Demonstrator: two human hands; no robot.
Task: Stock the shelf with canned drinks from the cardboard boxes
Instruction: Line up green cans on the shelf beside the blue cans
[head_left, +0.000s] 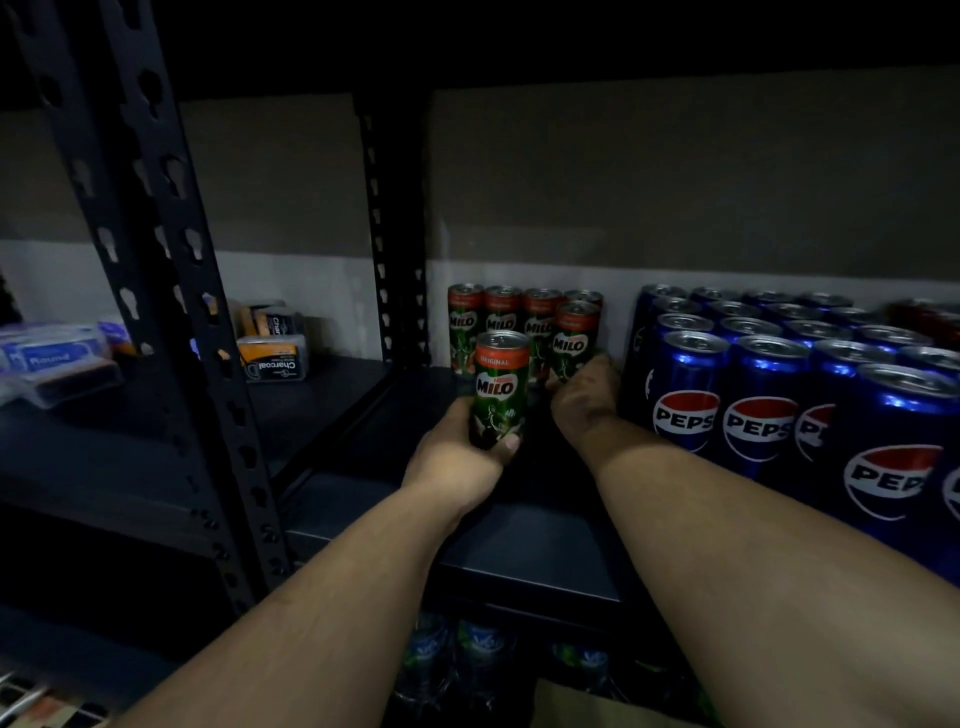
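My left hand (460, 462) grips a green Milo can (500, 387) by its lower part and holds it upright over the dark shelf board (535, 540). Further back, my right hand (584, 397) holds the base of another Milo can (574, 340), which stands just in front of a row of several Milo cans (501, 314) against the back wall. The fingers of that hand are hidden behind its back. A block of blue Pepsi cans (758, 395) fills the shelf to the right of my right forearm.
A black slotted upright (156, 291) stands at the left front, another (397, 291) at the back. Packets marked Charcoal (272, 358) and blue packs (52, 358) lie on the left shelf. Bottles (457, 660) and a cardboard edge (587, 706) show below.
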